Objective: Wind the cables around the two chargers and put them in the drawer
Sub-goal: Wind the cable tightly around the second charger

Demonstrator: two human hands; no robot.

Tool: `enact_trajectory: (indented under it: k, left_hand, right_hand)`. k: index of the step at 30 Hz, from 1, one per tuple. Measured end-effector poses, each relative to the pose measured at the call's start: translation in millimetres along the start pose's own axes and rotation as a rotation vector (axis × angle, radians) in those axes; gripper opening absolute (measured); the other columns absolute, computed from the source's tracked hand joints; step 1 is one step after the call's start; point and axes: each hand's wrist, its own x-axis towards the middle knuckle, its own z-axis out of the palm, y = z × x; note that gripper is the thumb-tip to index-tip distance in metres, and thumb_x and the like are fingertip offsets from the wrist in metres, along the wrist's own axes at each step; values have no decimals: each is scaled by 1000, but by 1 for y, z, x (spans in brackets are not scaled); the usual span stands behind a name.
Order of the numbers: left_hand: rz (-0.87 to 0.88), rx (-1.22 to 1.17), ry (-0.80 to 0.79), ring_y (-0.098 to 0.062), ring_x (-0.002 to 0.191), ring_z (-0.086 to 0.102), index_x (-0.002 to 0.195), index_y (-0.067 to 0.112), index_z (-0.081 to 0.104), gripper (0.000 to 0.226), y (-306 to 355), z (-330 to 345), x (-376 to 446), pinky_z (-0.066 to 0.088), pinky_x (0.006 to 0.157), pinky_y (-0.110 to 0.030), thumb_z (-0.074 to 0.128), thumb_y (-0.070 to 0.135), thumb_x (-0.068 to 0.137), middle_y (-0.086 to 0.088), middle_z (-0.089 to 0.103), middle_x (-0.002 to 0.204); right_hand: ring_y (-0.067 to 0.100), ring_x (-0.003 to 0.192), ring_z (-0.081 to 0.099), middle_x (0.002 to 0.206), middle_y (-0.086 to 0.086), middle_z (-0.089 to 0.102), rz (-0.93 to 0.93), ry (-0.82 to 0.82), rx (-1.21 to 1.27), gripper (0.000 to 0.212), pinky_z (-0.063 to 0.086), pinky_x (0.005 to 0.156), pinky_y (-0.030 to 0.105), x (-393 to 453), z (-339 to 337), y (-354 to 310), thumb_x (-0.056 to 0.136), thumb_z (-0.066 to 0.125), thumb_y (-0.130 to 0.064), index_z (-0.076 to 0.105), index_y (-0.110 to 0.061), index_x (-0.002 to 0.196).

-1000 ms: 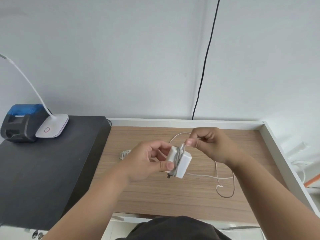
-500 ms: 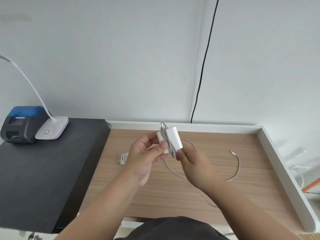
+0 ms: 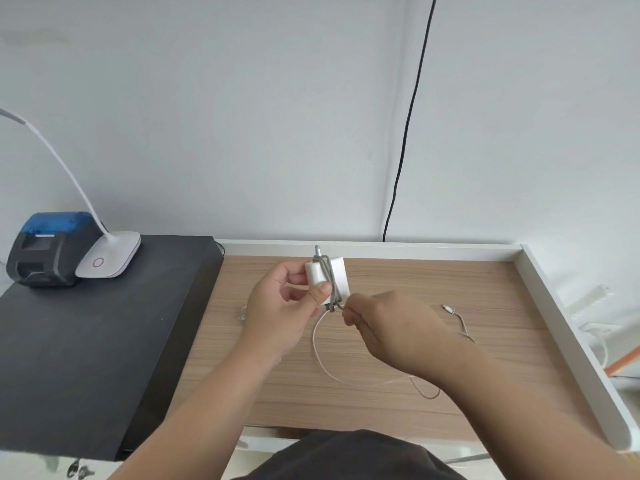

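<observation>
Right now, mid-frame, my left hand (image 3: 280, 306) is gripping the white charger (image 3: 329, 278) above the desk (image 3: 450, 289), thumb pressing the wraps so they cannot slip, while my right hand (image 3: 391, 330) is pinching the cable (image 3: 322, 355), drawing it taut for winding.

White charger (image 3: 337, 277) in the left hand | grey-white cable (image 3: 320, 355) below the hands | light wood-grain desk (image 3: 398, 275), white rim | black board (image 3: 104, 327) to the left | blue-and-black printer (image 3: 48, 247) | white lamp (image 3: 109, 256), red ring | black wire (image 3: 405, 133) on the pale wall
</observation>
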Motion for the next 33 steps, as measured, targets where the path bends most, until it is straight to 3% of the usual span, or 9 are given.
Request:
enact_trajectory:
  k: [5,9,12,18,23,25,28,33]
  left_hand:
    - [-48,10,39,-16,78,69,98,17,65,21,-4,-1,-3,53,59,-22,75,11,80,-3,71,96]
    - [-329,-394,38,-13,72,71,94,9,66,15,4,-4,-1,57,60,-21,67,17,81,-6,75,84]
    - [-349,-460,14,-12,71,71,84,13,66,10,6,-2,-1,57,60,-20,66,21,77,-2,74,76]
    - [-190,-271,92,-11,74,69,106,4,62,26,-1,-5,-7,57,64,-23,70,8,81,-13,63,98]
    - [-42,22,103,-16,78,70,97,18,63,26,-4,-4,-9,58,76,-43,79,13,77,-2,72,95]
    - [-18,118,71,-19,79,70,96,23,62,28,-4,-6,-11,57,77,-50,81,19,75,2,73,92]
    - [33,276,-28,-16,79,69,92,33,63,28,-4,-10,-15,58,74,-51,80,29,70,7,72,90]
    - [51,413,-181,-7,78,67,101,35,66,30,6,-18,-19,59,73,-44,78,21,77,15,70,92]
  right_hand:
    - [31,78,61,86,3,68,-30,-21,15,17,51,66,38,-3,3,-2,96,41,-25,57,-22,100]
    - [30,83,61,92,1,68,-13,-35,-7,17,50,66,35,-5,13,-6,96,40,-24,55,-25,105]
    - [32,89,61,100,2,68,4,-47,-60,22,46,64,32,-4,22,-13,97,37,-24,52,-26,113]
    - [31,88,61,100,2,67,-8,-6,-76,21,42,63,31,-4,13,-18,98,38,-26,53,-26,113]
    - [29,85,61,93,2,67,-21,9,-77,19,42,61,30,-4,-3,-15,98,40,-31,57,-26,105]
    - [31,83,62,89,5,67,-44,12,-103,24,50,65,35,-2,-11,-11,98,39,-35,59,-23,102]
    - [29,82,63,86,3,69,-123,58,-140,26,53,67,39,-1,-25,2,96,42,-39,62,-23,97]
    - [16,57,56,68,-8,66,-271,264,-105,32,48,51,32,3,-32,20,90,49,-51,68,-26,84]
